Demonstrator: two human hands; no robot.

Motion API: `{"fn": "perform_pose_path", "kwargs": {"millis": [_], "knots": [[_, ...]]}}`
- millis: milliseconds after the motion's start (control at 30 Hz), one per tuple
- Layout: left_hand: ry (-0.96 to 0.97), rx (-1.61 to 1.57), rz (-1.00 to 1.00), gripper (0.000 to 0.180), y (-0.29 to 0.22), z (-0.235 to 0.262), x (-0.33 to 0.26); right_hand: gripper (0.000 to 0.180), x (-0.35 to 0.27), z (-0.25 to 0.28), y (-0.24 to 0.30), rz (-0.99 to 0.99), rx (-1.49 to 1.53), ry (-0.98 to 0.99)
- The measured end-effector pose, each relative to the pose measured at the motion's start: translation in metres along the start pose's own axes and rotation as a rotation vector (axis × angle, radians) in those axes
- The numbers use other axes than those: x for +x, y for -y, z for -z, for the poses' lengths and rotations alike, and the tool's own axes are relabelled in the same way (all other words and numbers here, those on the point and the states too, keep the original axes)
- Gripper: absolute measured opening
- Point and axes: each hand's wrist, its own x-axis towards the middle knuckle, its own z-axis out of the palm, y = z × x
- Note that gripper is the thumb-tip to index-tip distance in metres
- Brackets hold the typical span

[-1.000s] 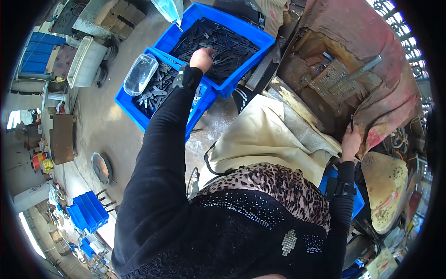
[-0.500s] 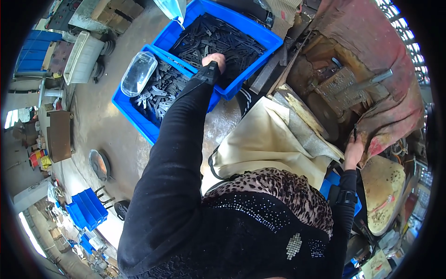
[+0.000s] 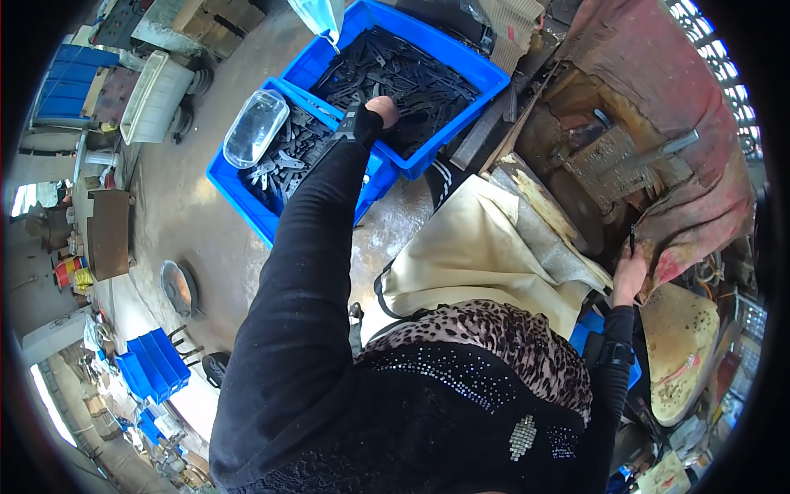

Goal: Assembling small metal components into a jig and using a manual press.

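Left hand (image 3: 381,111) reaches far out into the farther blue bin (image 3: 461,62), fingers curled down among the dark flat metal pieces (image 3: 395,70); whether it has one gripped I cannot tell. The bin sits on the concrete floor (image 3: 189,222), touching a second blue bin (image 3: 247,210) that holds more of the same pieces and a clear plastic tub (image 3: 255,128). Both stand within arm's reach to the person's left, likely as stock. Right hand (image 3: 629,272) rests at the near edge of the rusty machine (image 3: 625,156), pinching a thin dark piece (image 3: 632,239) upright, apparently ready for it. A cream cloth (image 3: 469,255) covers the lap.
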Motion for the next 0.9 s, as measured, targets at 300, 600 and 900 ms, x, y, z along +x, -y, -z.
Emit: {"fn": "perform_pose_path", "kwargs": {"millis": [300,600,900], "knots": [[0.106,0.04,0.122,0.02,-0.059,0.042,-0.015,0.029,-0.007,0.007,0.003,-0.077,-0.012,-0.009],[0.003,-0.412,-0.023,0.019,-0.008,0.069,-0.027,0.021,0.009,0.008,-0.013,-0.323,0.948,0.331],[-0.084,-1.302,-0.254,0.039,-0.184,0.168,-0.055,0.013,-0.006,0.039,-0.012,-0.229,1.349,0.433]]}}
